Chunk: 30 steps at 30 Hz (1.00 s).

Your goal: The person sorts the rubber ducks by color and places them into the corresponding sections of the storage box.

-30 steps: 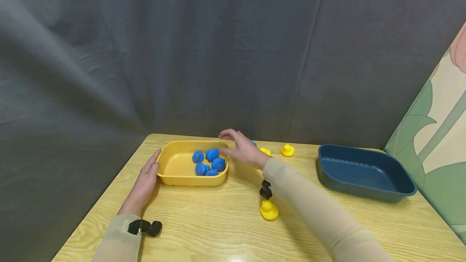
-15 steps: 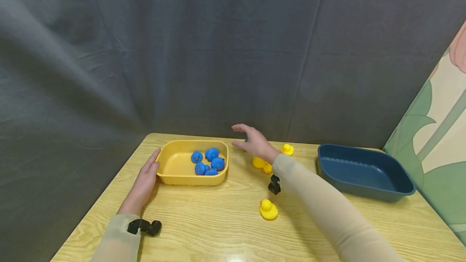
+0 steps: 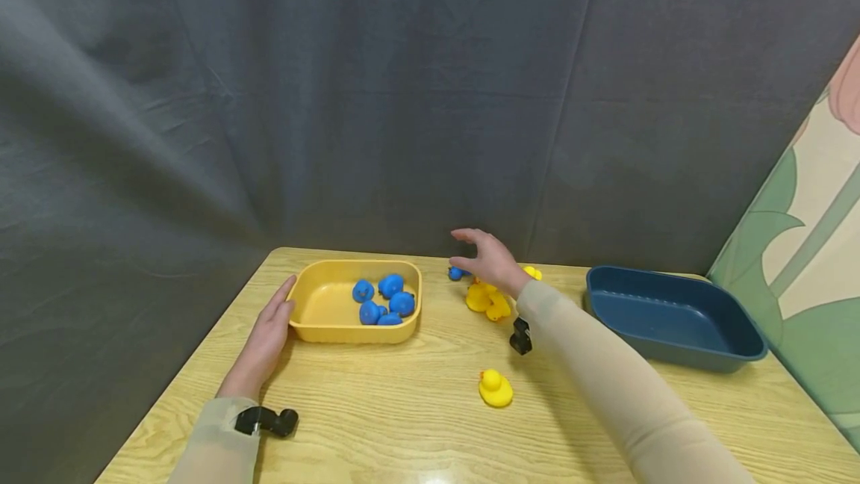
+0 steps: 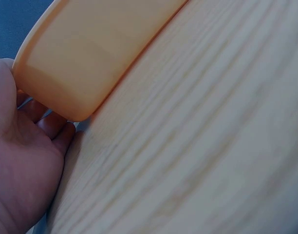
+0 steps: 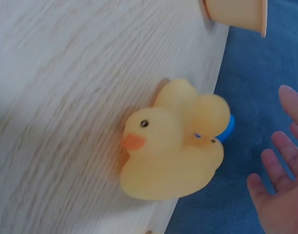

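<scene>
My left hand (image 3: pixel 269 331) rests along the left end of the yellow tub (image 3: pixel 349 334), fingers extended against its outer wall. In the left wrist view, the fingers lie beside the lower corner of the tub (image 4: pixel 71 63). Several blue rubber ducks (image 3: pixel 363 290) sit in its right half. My right hand (image 3: pixel 493 260), holding nothing, reaches with spread fingers over a blue duck (image 3: pixel 455 273) at the back of the table, partly hidden by the hand. Just in front of it, yellow rubber ducks (image 3: pixel 498 308) cluster together. The right wrist view shows a yellow duck (image 5: pixel 163 165) beside the fingers.
A dark blue tub (image 3: pixel 672 320) stands at the right of the wooden table (image 3: pixel 376 417). One yellow duck (image 3: pixel 495 388) sits alone nearer the front, and another (image 3: pixel 532 272) shows behind the right wrist. A dark grey curtain (image 3: pixel 403 95) hangs behind the table.
My right hand has moved right, from the tub's right rim to above the blue duck at the back. The left hand and both tubs have stayed put.
</scene>
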Tool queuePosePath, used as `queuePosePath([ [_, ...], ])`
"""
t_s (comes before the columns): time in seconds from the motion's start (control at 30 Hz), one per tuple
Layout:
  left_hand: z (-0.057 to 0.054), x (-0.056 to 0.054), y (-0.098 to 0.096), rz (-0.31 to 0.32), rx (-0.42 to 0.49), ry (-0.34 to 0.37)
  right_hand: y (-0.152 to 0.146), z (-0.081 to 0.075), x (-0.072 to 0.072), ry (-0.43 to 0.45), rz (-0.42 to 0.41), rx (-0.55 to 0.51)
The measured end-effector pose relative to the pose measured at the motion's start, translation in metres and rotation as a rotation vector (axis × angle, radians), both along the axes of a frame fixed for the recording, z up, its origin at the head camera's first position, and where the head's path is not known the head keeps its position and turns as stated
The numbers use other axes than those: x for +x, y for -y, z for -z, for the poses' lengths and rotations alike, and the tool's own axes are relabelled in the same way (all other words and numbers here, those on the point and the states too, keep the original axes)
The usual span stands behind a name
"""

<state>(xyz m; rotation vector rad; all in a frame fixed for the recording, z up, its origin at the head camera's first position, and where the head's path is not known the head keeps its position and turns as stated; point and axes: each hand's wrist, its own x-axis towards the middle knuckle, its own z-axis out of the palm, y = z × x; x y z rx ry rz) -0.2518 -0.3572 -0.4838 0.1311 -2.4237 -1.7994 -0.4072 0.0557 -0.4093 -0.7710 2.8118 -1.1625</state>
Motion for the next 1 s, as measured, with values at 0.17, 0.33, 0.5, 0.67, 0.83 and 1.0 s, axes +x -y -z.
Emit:
queuePosePath([
  [0.17, 0.001, -0.001, -0.001, -0.010, -0.007, 0.002, -0.005, 0.008, -0.006, 0.007, 0.015, 0.035],
  [0.33, 0.002, -0.001, -0.001, -0.014, -0.014, 0.001, -0.009, 0.016, -0.009, 0.037, 0.024, 0.056],
  [0.5, 0.002, 0.000, -0.001, -0.015, -0.010, 0.003, -0.010, 0.021, -0.010, 0.058, 0.030, 0.067],
  [0.67, 0.002, -0.001, -0.001, -0.022, -0.009, 0.003, -0.011, 0.026, -0.012, 0.108, 0.037, 0.066],
  [0.83, 0.002, 0.001, -0.002, -0.025, -0.013, 0.004, -0.009, 0.030, -0.013, 0.180, 0.061, 0.043],
  [1.0, 0.002, -0.001, 0.000, -0.021, -0.002, 0.008, -0.006, 0.033, -0.013, 0.181, 0.063, 0.046],
])
